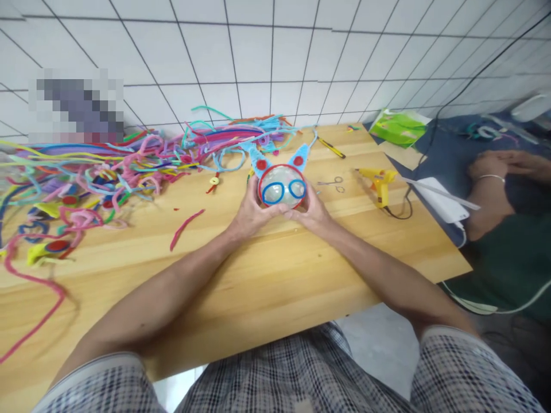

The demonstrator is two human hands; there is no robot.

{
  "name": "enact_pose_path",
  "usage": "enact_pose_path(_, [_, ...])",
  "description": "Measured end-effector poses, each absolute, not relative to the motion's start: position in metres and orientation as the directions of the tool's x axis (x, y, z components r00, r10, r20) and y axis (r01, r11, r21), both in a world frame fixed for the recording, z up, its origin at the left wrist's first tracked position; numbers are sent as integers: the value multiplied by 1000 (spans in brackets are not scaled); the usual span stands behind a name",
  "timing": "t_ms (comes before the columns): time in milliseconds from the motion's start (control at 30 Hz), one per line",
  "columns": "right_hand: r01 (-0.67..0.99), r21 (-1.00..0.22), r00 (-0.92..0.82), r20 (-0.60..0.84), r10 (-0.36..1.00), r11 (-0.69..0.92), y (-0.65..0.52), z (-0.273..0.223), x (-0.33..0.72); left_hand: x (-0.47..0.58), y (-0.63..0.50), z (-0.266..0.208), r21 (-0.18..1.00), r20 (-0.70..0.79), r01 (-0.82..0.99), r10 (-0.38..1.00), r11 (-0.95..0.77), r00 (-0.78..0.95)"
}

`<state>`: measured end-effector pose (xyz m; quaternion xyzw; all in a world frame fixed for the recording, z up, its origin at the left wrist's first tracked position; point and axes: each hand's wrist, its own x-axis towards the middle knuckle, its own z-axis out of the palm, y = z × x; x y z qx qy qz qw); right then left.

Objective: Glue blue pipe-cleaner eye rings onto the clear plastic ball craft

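Between my two hands is a clear round ball (284, 176) with a red pipe-cleaner rim, two blue pipe-cleaner rings like glasses on its front, and two light blue ears with red dots on top. My left hand (255, 209) wraps its left side, thumb at the lower front. My right hand (310, 211) closes round the right side, its thumb meeting the other below the rings. The fingers behind the ball are mostly hidden. Just right of it lie small scissors (333, 184). A short red pipe cleaner (186, 229) lies to the left on the wooden table (275, 287).
A tangled heap of coloured pipe cleaners (146, 155) covers the table's back left. A yellow glue gun (379, 182) and a yellow cutter knife (331, 147) lie on the right. Beyond the table's right edge are a green packet (398, 129) and another person's arm (488, 189).
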<state>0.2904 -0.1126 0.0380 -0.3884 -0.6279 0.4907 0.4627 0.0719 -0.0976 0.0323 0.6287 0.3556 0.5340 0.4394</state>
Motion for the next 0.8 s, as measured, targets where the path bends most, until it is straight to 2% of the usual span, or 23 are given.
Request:
enact_pose_path(100, [63,-966,-302,221,928,250,-116,39,290,67,-96,35,942,334,-19,935,-335,118])
enact_pose_path(267, [113,-955,-233,245,941,276,-119,41,289,62,-98,42,952,305,-7,951,-305,45])
enact_pose_path(600, [112,-943,-180,292,939,314,-115,36,286,61,-94,33,967,249,-75,964,-242,92])
enact_pose_path(800, [87,-950,-201,277,940,299,-113,31,287,62,-93,35,970,242,-39,969,-240,56])
